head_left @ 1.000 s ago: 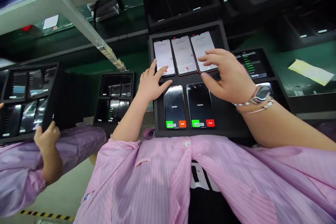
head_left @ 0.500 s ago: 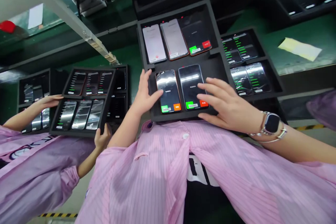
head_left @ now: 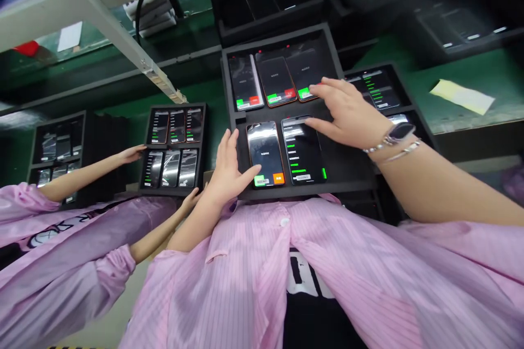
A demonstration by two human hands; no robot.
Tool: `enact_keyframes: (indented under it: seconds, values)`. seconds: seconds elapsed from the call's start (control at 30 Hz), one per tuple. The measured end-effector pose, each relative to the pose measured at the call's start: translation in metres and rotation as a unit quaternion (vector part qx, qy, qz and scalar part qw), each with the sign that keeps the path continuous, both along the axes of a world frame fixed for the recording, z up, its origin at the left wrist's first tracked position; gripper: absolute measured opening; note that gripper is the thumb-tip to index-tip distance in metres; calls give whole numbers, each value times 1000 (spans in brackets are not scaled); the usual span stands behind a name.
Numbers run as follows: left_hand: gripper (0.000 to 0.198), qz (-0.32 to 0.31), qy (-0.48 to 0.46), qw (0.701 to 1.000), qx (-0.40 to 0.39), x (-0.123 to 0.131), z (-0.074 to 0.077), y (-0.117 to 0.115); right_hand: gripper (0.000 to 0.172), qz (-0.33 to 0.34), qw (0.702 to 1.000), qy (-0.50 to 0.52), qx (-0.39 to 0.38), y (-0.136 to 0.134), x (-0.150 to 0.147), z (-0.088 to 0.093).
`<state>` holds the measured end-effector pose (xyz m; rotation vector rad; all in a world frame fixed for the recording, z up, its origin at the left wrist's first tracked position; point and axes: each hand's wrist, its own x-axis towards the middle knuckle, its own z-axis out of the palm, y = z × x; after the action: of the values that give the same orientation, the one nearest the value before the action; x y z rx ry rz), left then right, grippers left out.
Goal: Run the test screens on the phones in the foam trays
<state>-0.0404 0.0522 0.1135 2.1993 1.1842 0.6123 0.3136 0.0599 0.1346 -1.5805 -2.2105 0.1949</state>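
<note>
A black foam tray [head_left: 282,112] in front of me holds several smartphones in two rows. My left hand [head_left: 231,169] lies open at the tray's left edge, its thumb reaching over the lower left phone [head_left: 265,155], whose screen has green and orange buttons. Above the upper right phone [head_left: 301,65] is my right hand [head_left: 347,112], open with fingers spread; it partly covers that phone's lower end. The lower right phone [head_left: 305,155] displays a list with green bars. Both the upper left phone [head_left: 245,82] and the upper middle phone [head_left: 274,76] show green and red buttons.
At left a co-worker's hands hold another phone tray [head_left: 174,144]; further left stands a stack of trays [head_left: 59,147]. A partly hidden tray [head_left: 379,87] is at right, near a yellow paper slip [head_left: 462,96]. A metal post [head_left: 141,60] slants down from upper left.
My right hand has moved up from the lower right phone to the upper right one. Several phone screens have changed. The co-worker's tray has moved right and away.
</note>
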Motion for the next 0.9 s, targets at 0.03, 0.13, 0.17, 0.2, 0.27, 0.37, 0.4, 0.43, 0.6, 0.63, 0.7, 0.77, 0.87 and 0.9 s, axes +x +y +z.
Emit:
enact_keyframes:
  seconds: [0.03,0.13,0.17,0.2,0.27,0.37,0.4,0.43,0.6,0.63,0.7,0.77,0.87,0.9]
  values:
    - [96,10,-6,1000,21,3,1,9,64,-6,1000,-5,-11,11,2,-7]
    - [87,32,15,998,57,13,7,46,64,10,1000,15,-11,33,-6,-13]
    - [84,39,32,997,63,16,8,60,62,25,999,26,-5,38,-12,-11]
    - [82,46,51,995,69,19,10,73,61,41,999,35,2,42,-20,-8]
    - [79,56,83,992,79,25,11,95,60,77,996,36,-2,50,-36,-4]
    - [74,62,118,988,83,32,10,112,59,102,994,22,-33,62,-53,-4]
    - [70,64,126,986,83,34,8,115,59,101,994,26,-37,64,-55,-5]
    - [66,66,133,985,82,35,7,116,59,96,994,36,-33,65,-55,-4]
    - [61,80,100,986,104,34,1,112,48,21,992,113,48,48,-38,18]
    - [63,79,82,987,116,32,1,108,46,8,992,117,55,40,-35,23]
    - [65,71,51,987,138,26,2,92,41,0,992,116,59,20,-29,28]
    - [64,49,30,989,140,18,3,69,39,10,992,107,60,-4,-26,27]
    - [60,12,14,995,97,6,0,32,41,36,995,86,35,-43,-28,13]
    - [59,3,12,997,80,3,-2,21,45,42,996,76,22,-55,-29,7]
